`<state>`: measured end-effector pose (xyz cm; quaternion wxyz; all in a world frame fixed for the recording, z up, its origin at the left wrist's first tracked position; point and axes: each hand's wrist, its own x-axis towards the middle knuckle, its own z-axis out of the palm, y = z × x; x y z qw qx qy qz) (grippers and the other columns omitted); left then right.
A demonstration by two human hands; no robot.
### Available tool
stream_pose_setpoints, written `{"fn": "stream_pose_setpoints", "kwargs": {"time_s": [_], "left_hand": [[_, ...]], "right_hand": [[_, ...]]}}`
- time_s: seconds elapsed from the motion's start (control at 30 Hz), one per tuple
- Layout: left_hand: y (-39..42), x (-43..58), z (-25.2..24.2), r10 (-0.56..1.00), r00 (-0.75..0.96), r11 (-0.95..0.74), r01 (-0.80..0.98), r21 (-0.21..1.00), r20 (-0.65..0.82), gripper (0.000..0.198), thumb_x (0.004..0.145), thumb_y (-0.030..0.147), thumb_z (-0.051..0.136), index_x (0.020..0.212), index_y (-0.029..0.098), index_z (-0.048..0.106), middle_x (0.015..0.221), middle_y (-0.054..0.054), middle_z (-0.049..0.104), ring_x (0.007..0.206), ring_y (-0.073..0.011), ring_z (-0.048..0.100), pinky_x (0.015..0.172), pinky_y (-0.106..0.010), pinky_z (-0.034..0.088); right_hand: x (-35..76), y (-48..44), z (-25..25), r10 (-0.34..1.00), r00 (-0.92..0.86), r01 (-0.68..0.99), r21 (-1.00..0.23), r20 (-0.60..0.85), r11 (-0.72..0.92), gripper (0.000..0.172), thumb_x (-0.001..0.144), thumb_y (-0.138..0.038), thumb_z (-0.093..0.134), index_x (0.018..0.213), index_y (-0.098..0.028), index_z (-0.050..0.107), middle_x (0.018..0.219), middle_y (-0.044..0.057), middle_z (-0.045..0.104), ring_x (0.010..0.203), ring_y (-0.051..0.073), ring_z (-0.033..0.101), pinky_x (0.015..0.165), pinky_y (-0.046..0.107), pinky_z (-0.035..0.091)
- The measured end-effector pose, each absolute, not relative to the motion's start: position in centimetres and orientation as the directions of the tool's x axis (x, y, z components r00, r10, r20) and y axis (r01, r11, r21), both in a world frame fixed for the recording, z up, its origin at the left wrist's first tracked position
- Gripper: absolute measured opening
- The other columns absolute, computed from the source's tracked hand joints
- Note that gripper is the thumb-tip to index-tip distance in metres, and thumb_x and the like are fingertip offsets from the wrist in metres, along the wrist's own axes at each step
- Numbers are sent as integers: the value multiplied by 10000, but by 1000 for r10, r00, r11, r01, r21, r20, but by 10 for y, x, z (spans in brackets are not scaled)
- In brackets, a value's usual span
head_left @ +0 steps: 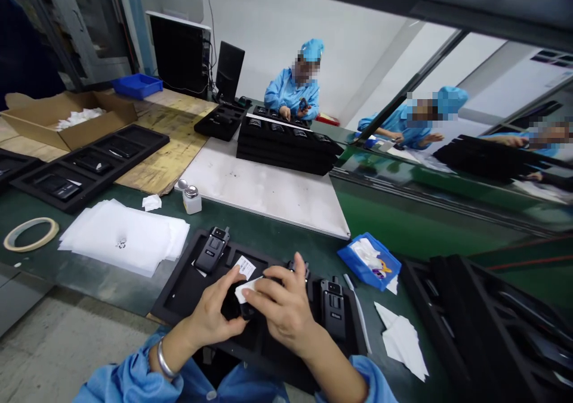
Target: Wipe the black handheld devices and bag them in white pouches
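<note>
My left hand (210,316) curls around a black handheld device (245,311), mostly hidden behind my fingers. On top of that device my right hand (289,316) presses a folded white wipe (248,287), its index finger raised. Both hands are over a black foam tray (181,292). A black two-way radio (212,251) sits at the tray's left, and another radio (332,313) lies at its right. Part of a third device shows behind my right fingers. A small printed white label (245,267) is just beyond my hands.
A blue bin (373,260) with crumpled wipes stands right of the tray, near a white pen-like tool (358,313). Leftward are white sheets (125,236), a pump bottle (191,200) and a tape roll (30,234). Stacked foam trays (286,149) stand ahead; co-workers sit beyond.
</note>
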<state>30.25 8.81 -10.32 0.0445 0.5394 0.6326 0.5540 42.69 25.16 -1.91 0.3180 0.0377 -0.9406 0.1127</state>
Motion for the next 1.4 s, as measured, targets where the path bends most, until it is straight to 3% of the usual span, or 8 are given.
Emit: {"fn": "stream_pose_setpoints", "kwargs": {"time_s": [0.1, 0.3, 0.53, 0.8, 1.07, 1.23, 1.33, 1.4], "left_hand": [[87, 302, -102, 719, -443, -187, 619, 763, 535, 907, 752, 157, 657, 1531, 216, 195, 1295, -110, 596, 1166, -252, 608, 1002, -420, 531], [87, 303, -102, 727, -437, -187, 616, 765, 530, 897, 755, 167, 661, 1527, 210, 208, 1282, -112, 606, 1163, -252, 610, 1009, -417, 526], [88, 302, -102, 715, -404, -213, 652, 728, 571, 905, 744, 145, 653, 1529, 196, 207, 1289, -120, 600, 1164, -259, 608, 992, -427, 536], [89, 303, -104, 718, -423, -213, 623, 753, 553, 897, 755, 136, 674, 1527, 183, 219, 1278, -128, 600, 1165, -255, 605, 1005, -421, 526], [89, 303, -101, 724, -403, -178, 675, 716, 560, 858, 799, 186, 672, 1525, 206, 217, 1277, -116, 600, 1151, -242, 615, 978, -393, 541], [134, 290, -85, 706, -581, 192, 708, 680, 405, 838, 835, 306, 658, 1526, 179, 202, 1255, -148, 592, 1121, -282, 624, 942, -413, 540], [175, 284, -67, 748, -641, 508, 720, 473, 171, 851, 848, 370, 647, 1523, 95, 207, 1108, -175, 631, 929, -319, 676, 815, -453, 560], [197, 288, -54, 762, -644, 605, 747, 276, 74, 803, 871, 383, 622, 1515, 76, 253, 1045, -174, 625, 828, -313, 670, 719, -441, 556]], "right_hand": [[428, 251, -20, -58, -817, -183, -163, 574, 969, 345, 931, -144, 456, 1069, -349, 697, 909, -51, 719, 971, 193, 577, 1160, 612, 13], [431, 257, -16, 60, -774, -73, -183, 630, 980, 326, 906, -103, 497, 993, -332, 711, 856, -44, 707, 938, 194, 574, 1152, 602, 55], [424, 243, -22, -43, -759, -229, -205, 649, 952, 278, 963, -173, 446, 1021, -269, 700, 881, -35, 706, 950, 198, 551, 1142, 645, 17], [442, 253, -23, 106, -727, -79, -235, 679, 969, 278, 916, -95, 506, 966, -279, 708, 841, -26, 688, 931, 189, 531, 1143, 620, 61], [440, 253, -21, 35, -794, -152, -254, 607, 955, 291, 929, -112, 466, 988, -283, 694, 852, -34, 681, 944, 203, 531, 1130, 622, 15], [510, 284, -39, 246, -745, 71, -293, 620, 953, 334, 909, -45, 483, 1029, -278, 689, 871, -7, 649, 921, 194, 533, 1099, 561, 134], [547, 287, -56, 380, -670, 184, -353, 638, 917, 341, 917, -60, 503, 1105, -287, 675, 886, 5, 633, 911, 201, 541, 1054, 525, 215], [564, 285, -67, 422, -642, 219, -375, 640, 901, 348, 922, -71, 502, 1128, -295, 671, 893, 8, 629, 906, 206, 548, 1035, 516, 235]]}}
